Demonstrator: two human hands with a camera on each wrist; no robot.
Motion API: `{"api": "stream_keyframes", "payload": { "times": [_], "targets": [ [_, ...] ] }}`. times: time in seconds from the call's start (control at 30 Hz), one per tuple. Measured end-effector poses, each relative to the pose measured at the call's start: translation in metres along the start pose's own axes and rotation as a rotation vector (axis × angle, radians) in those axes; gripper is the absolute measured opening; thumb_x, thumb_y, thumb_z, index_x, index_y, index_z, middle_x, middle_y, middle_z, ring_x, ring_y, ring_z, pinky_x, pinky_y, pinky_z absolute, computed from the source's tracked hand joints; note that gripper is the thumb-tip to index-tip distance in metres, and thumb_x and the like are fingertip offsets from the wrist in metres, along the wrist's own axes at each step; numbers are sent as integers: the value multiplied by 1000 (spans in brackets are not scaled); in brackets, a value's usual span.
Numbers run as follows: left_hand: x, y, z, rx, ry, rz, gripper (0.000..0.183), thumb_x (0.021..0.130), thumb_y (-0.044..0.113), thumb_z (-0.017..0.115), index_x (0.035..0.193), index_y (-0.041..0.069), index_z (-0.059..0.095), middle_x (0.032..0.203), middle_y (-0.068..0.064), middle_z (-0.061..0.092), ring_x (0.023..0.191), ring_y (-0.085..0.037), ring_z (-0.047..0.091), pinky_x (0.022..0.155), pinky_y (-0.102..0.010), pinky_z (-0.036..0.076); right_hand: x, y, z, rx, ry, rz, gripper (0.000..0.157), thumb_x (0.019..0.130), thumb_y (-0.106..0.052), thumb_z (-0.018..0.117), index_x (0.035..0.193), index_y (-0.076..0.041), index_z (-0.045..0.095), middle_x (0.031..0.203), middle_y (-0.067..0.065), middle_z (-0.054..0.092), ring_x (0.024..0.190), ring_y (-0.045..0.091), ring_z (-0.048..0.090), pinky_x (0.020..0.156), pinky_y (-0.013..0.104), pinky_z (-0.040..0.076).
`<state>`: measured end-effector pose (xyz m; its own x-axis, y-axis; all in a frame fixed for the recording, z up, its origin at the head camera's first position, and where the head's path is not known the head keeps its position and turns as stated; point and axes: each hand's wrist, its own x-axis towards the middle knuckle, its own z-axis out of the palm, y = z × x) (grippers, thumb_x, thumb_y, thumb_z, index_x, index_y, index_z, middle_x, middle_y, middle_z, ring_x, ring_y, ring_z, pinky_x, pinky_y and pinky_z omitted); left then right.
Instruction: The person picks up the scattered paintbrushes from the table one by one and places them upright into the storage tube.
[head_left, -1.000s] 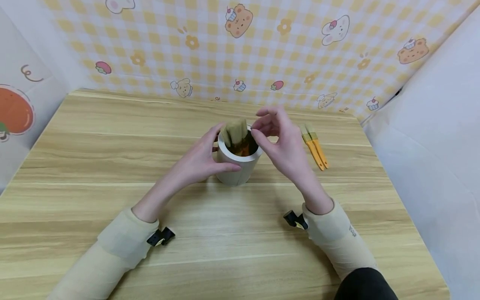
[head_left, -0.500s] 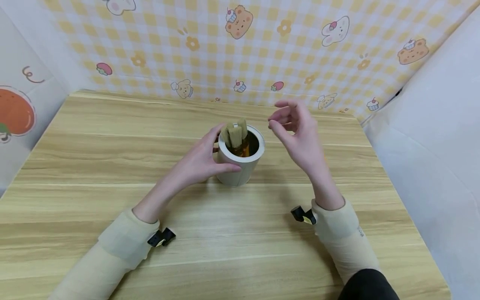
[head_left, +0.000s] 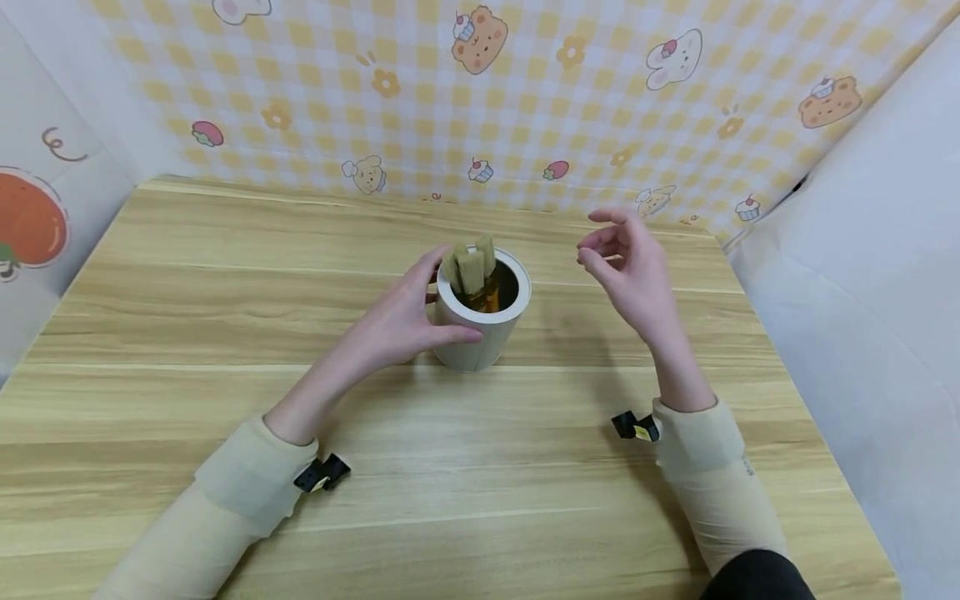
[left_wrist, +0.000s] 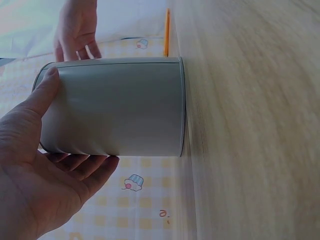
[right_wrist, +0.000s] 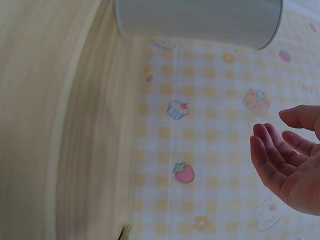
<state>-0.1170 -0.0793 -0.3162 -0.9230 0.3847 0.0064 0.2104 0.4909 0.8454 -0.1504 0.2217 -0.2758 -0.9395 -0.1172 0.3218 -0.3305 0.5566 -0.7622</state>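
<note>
A light grey cylindrical cup (head_left: pixel 487 343) stands upright on the wooden table. Several flat brushes (head_left: pixel 471 271) poke out of it, pale bristles up, with a bit of orange showing inside. My left hand (head_left: pixel 401 321) grips the cup from the left, thumb on the near side and fingers round the far side; in the left wrist view the thumb lies near the rim of the cup (left_wrist: pixel 115 107). My right hand (head_left: pixel 633 279) hovers in the air right of the cup, fingers loosely bent and holding nothing.
On the table, the loose brushes are hidden behind my right hand in the head view; one orange handle (left_wrist: pixel 166 32) shows in the left wrist view. A checked yellow cloth wall (head_left: pixel 420 125) closes off the back, a white one (head_left: pixel 862 275) the right.
My right hand has moved from the cup's rim off to the right, now covering the brushes on the table. The left hand and the cup have stayed in place.
</note>
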Motion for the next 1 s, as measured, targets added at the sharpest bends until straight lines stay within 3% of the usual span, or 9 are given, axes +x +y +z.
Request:
{"api": "stream_keyframes", "payload": {
  "times": [0.17,0.4,0.53,0.67,1.0],
  "targets": [
    [0,-1,0,3,-2,-5,119,76,45,91,165,19,17,167,-9,34,145,-36,48,119,-57,43,0,16,-12,-106,-68,67,43,99,-12,66,140,-12,55,110,14,71,95,4,65,78,13,53],
    [0,0,-1,18,-7,-18,120,75,46,91,165,19,16,167,-9,33,147,-34,45,121,-59,40,3,31,-27,-191,-209,186,53,100,-17,65,150,-13,47,126,21,67,114,31,67,77,12,51],
    [1,0,-1,23,-8,-15,120,76,47,91,165,18,17,167,-9,33,147,-35,46,120,-59,41,6,42,-34,-246,-280,215,61,100,-19,66,155,-9,41,133,26,64,120,40,65,90,33,58],
    [1,-1,-1,14,-9,-12,119,76,47,91,165,19,17,166,-9,34,146,-36,47,119,-59,42,9,55,-37,-278,-352,264,66,101,-19,66,158,-6,35,141,31,58,127,47,59,103,58,53],
    [1,-3,0,9,-9,-12,119,75,47,91,165,21,17,166,-9,34,145,-37,48,118,-59,43,12,74,-44,-344,-510,390,77,101,-17,65,163,-4,22,150,35,46,137,51,49,112,63,45]
  ]
}}
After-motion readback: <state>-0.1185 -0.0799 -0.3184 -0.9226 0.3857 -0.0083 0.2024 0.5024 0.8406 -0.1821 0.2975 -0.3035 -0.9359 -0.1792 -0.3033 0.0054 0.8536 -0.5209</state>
